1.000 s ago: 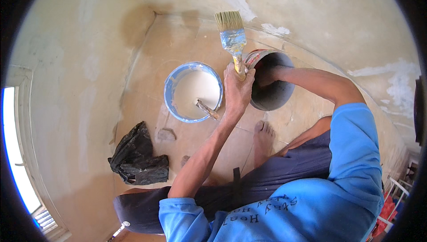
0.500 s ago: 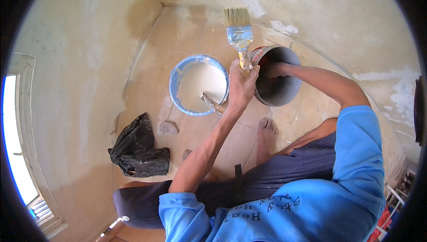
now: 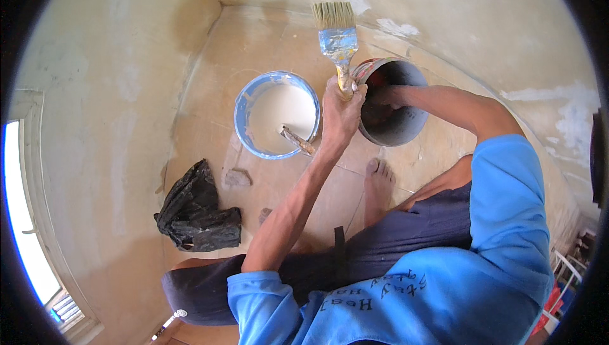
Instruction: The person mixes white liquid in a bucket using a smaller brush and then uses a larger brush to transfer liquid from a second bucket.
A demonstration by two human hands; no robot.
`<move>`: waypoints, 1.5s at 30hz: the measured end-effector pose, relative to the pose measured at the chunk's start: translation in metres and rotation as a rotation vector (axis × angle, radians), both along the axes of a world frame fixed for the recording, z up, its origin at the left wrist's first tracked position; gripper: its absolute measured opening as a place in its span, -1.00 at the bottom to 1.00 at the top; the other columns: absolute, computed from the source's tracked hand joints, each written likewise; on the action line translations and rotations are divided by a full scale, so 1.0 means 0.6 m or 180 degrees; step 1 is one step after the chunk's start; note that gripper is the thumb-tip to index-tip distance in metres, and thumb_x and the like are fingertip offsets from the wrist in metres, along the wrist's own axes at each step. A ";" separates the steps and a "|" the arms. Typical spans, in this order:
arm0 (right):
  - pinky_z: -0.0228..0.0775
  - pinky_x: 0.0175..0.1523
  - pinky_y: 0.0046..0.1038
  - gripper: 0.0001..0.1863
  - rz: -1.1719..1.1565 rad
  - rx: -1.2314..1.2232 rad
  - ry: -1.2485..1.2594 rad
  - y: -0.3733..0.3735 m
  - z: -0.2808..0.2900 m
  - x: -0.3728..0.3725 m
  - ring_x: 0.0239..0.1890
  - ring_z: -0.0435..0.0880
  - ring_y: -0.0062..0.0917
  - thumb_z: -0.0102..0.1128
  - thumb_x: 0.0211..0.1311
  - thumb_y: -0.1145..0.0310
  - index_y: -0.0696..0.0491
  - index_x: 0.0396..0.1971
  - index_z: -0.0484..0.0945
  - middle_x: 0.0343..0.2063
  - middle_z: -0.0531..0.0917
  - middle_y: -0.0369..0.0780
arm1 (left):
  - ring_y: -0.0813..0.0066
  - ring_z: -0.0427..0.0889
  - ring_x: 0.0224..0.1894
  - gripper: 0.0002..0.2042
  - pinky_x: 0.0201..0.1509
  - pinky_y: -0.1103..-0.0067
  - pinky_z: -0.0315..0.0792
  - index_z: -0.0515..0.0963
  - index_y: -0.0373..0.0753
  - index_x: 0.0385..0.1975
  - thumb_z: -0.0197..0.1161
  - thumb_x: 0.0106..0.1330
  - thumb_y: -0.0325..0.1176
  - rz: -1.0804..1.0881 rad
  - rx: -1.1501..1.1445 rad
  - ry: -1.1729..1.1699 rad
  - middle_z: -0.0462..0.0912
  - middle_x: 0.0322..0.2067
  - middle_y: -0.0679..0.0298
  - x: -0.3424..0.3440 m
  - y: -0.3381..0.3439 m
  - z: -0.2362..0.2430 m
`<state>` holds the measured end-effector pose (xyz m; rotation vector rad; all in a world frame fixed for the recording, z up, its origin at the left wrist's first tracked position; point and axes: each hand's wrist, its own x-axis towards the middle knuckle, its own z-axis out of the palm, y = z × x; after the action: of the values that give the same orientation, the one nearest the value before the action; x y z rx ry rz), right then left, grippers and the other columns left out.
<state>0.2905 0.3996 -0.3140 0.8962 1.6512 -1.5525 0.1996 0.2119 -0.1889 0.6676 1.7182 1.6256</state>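
Observation:
My left hand (image 3: 342,109) is closed round the handle of a wide paintbrush (image 3: 337,40), bristles pointing up and away from me. Blue and yellow paint stains cover its ferrule and handle. My right hand (image 3: 385,96) reaches deep inside a dark grey bucket (image 3: 415,130), which tilts toward me beside my left fist; shadow hides its fingers and whatever they touch. Left of the brush stands a blue-rimmed bucket (image 3: 240,115) of creamy white paint (image 3: 279,107). A stained tool handle (image 3: 298,140) leans out of that paint over the near rim.
A crumpled black plastic bag (image 3: 196,212) lies at the left on the tiled floor, near a flat stone-like lump (image 3: 237,177). Patched walls meet in a corner beyond the buckets. My bare foot (image 3: 379,183) rests just below the grey bucket. A window (image 3: 28,218) is at far left.
The whole view has shifted slightly, so the buckets and brush sit a little higher and further left. My left hand keeps its hold on the paintbrush; my right stays inside the grey bucket.

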 end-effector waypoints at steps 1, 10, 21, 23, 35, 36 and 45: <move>0.30 -0.22 -0.42 -0.82 -0.0117 -0.0234 -0.0087 -0.001 -0.003 0.008 -0.34 0.46 -0.53 0.19 0.20 0.24 -0.05 -0.27 0.44 -0.35 0.51 -0.28 | 0.69 0.39 -0.41 -0.85 -0.36 0.64 0.34 0.44 -0.32 -0.22 0.23 0.33 -0.44 -0.0028 -0.0053 -0.0105 0.47 -0.44 0.40 0.003 0.003 0.004; 0.23 -0.61 -0.50 -0.84 -0.0040 -0.0424 -0.0675 -0.038 0.083 0.010 -0.71 0.38 -0.67 0.24 0.15 0.30 -0.06 -0.53 0.43 -0.71 0.46 -0.38 | 0.29 0.59 -0.35 -0.76 -0.22 0.39 0.44 0.46 -0.41 -0.24 0.25 0.24 -0.37 0.0136 -0.0238 0.0432 0.59 -0.45 0.07 -0.010 0.018 0.014; 0.38 -0.60 -0.58 -0.82 0.0060 0.0131 0.0592 -0.027 0.200 -0.031 -0.69 0.48 -0.65 0.04 0.33 0.33 0.12 -0.31 0.54 -0.57 0.55 -0.33 | 0.24 0.55 -0.36 -0.74 -0.23 0.38 0.42 0.41 -0.39 -0.23 0.23 0.26 -0.33 0.0405 -0.0322 0.0367 0.56 -0.43 0.04 -0.063 0.029 -0.011; 0.27 -0.65 -0.60 -0.76 -0.0082 0.0320 0.0715 -0.025 0.194 -0.028 -0.73 0.41 -0.69 0.05 0.37 0.23 0.08 -0.36 0.53 -0.62 0.51 -0.36 | 0.19 0.55 -0.35 -0.75 -0.20 0.37 0.42 0.41 -0.39 -0.24 0.23 0.25 -0.34 0.0457 -0.0057 0.0742 0.55 -0.42 0.02 -0.060 0.037 0.007; -0.14 -0.72 -0.59 -0.63 -0.0825 -0.0065 0.0954 -0.026 0.181 -0.036 -0.80 0.07 -0.78 0.14 0.26 0.13 -0.13 -0.68 0.27 -0.79 0.12 -0.49 | 0.68 0.42 -0.37 -0.83 -0.26 0.59 0.37 0.53 -0.27 -0.21 0.30 0.28 -0.37 -0.0225 -0.0115 0.0403 0.50 -0.39 0.42 -0.110 -0.074 0.257; -0.17 -0.73 -0.61 -0.61 -0.0835 -0.0396 0.0931 -0.029 0.187 -0.042 -0.79 0.06 -0.80 0.14 0.28 0.12 -0.14 -0.68 0.24 -0.79 0.10 -0.50 | 0.68 0.43 -0.34 -0.82 -0.21 0.58 0.38 0.53 -0.28 -0.20 0.30 0.29 -0.36 -0.0231 -0.0209 0.0294 0.52 -0.37 0.41 -0.120 -0.097 0.282; -0.03 -0.69 -0.70 -0.64 -0.1329 -0.1772 0.0962 -0.016 0.200 -0.026 -0.72 0.16 -0.81 0.10 0.40 0.07 -0.11 -0.52 0.25 -0.71 0.19 -0.50 | 0.62 0.47 -0.10 -0.77 0.06 0.57 0.32 0.52 -0.30 -0.15 0.25 0.35 -0.27 0.0174 -0.0308 0.0406 0.58 -0.18 0.28 -0.131 -0.260 0.371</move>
<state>0.2750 0.3898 -0.1939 0.7505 1.1434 -2.3763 0.1209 0.0560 0.0338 0.6959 1.9092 1.5543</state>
